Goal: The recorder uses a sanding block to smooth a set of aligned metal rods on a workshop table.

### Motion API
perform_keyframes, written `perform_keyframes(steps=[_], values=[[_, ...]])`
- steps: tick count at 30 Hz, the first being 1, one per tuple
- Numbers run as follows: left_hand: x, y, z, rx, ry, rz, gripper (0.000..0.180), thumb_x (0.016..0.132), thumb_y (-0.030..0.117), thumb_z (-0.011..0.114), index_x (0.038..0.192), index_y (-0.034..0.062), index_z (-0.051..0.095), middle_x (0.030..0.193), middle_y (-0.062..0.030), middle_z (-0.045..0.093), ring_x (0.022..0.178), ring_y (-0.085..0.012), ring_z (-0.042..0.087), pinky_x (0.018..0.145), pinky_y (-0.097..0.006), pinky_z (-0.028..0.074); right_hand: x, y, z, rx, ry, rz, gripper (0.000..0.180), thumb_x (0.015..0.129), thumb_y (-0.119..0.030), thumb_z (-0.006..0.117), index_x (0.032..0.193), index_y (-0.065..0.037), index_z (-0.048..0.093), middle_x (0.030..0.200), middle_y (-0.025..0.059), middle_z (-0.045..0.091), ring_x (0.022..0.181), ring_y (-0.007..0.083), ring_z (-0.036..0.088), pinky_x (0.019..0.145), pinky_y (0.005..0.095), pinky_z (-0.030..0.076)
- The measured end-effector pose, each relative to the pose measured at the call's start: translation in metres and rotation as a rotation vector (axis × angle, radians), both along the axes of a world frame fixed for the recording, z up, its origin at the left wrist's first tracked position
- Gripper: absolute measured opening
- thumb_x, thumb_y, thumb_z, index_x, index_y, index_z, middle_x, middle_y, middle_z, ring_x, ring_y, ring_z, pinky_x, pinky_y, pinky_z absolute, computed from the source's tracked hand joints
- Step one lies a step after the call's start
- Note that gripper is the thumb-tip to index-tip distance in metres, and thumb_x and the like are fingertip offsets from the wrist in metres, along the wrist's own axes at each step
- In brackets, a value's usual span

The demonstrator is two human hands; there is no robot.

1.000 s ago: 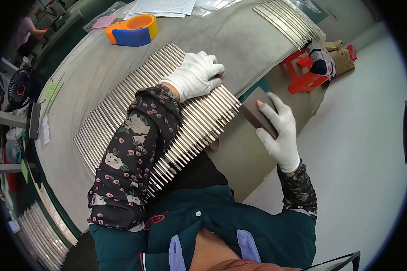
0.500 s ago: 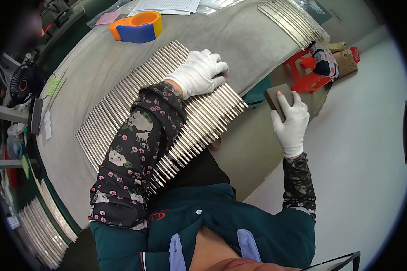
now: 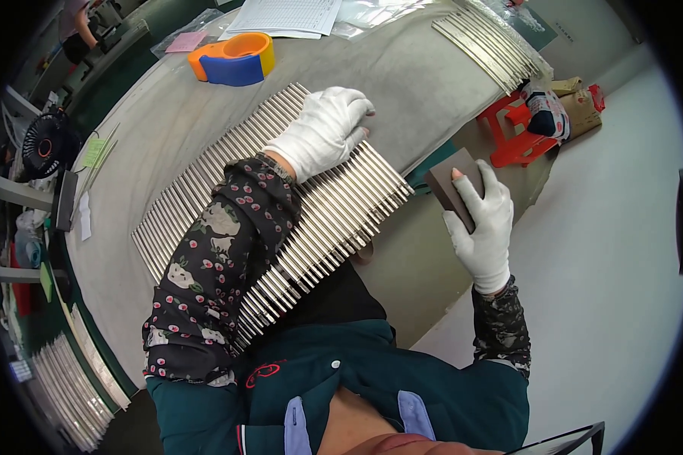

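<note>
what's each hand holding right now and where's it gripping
The right hand holds a dark block by its lower end. The left hand grips nothing, resting flat on the metal rods.

Two gloved hands, left hand (image 3: 322, 130) and right hand (image 3: 484, 224); one brown block (image 3: 448, 186); one tape dispenser (image 3: 232, 59) far left; one red stool (image 3: 512, 133) right; one fan (image 3: 44, 145); metal rods (image 3: 205, 182) too many to count.

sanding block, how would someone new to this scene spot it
Start at the grey table, then go past its near edge, beyond the row of metal rods. The right hand holds the sanding block there: a small dark brown slab, unlike the shiny rods.
</note>
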State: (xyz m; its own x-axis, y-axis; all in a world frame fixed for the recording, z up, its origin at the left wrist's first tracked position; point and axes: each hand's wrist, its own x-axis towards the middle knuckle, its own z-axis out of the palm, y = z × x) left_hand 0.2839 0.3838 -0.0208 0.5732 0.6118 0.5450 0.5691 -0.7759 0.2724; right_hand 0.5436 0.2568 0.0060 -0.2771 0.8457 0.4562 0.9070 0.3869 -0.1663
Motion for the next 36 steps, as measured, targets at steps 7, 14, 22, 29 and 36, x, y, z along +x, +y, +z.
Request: perform_keyframes(steps=[7, 14, 22, 29, 36], values=[[-0.048, -0.012, 0.004, -0.188, 0.433, 0.127, 0.051, 0.091, 0.032, 0.053, 0.136, 0.0082, 0.044, 0.146, -0.0140, 0.036, 0.139, -0.0319, 0.027, 0.114, -0.048, 0.020, -0.010, 0.005, -0.009, -0.018, 0.127, 0.117, 0.055, 0.065, -0.016, 0.072, 0.119, -0.013, 0.061, 0.128, 0.0227, 0.048, 0.104, 0.0360, 0.050, 0.090, 0.0422, 0.040], [-0.040, -0.003, -0.001, -0.166, 0.507, 0.164, 0.055, 0.091, 0.037, 0.050, 0.137, 0.0084, 0.043, 0.145, -0.0132, 0.037, 0.138, -0.0321, 0.029, 0.112, -0.050, 0.021, 0.007, 0.043, -0.017, 0.066, -0.067, -0.066, 0.053, 0.068, -0.017, 0.070, 0.119, -0.012, 0.060, 0.126, 0.0254, 0.048, 0.100, 0.0371, 0.053, 0.085, 0.0437, 0.044], [-0.046, -0.006, -0.004, -0.106, 0.505, 0.138, 0.056, 0.092, 0.039, 0.047, 0.138, 0.0077, 0.042, 0.146, -0.0158, 0.036, 0.137, -0.0344, 0.030, 0.112, -0.050, 0.021, -0.012, 0.017, -0.008, -0.010, 0.022, 0.029, 0.053, 0.068, -0.016, 0.072, 0.120, -0.012, 0.061, 0.127, 0.0221, 0.049, 0.106, 0.0354, 0.050, 0.092, 0.0426, 0.040], [-0.042, -0.003, -0.004, -0.111, 0.534, 0.143, 0.054, 0.094, 0.036, 0.045, 0.139, 0.0078, 0.041, 0.146, -0.0159, 0.035, 0.137, -0.0337, 0.029, 0.113, -0.049, 0.021, -0.023, 0.022, -0.005, -0.038, 0.059, 0.116, 0.055, 0.067, -0.017, 0.072, 0.120, -0.011, 0.060, 0.128, 0.0222, 0.048, 0.104, 0.0354, 0.050, 0.090, 0.0422, 0.040], [-0.043, -0.007, 0.000, -0.121, 0.537, 0.150, 0.055, 0.095, 0.039, 0.043, 0.140, 0.0089, 0.040, 0.146, -0.0160, 0.035, 0.137, -0.0337, 0.030, 0.113, -0.049, 0.021, -0.028, 0.019, -0.004, -0.021, 0.029, 0.150, 0.055, 0.067, -0.017, 0.073, 0.120, -0.011, 0.060, 0.127, 0.0220, 0.049, 0.105, 0.0354, 0.050, 0.090, 0.0426, 0.040]])
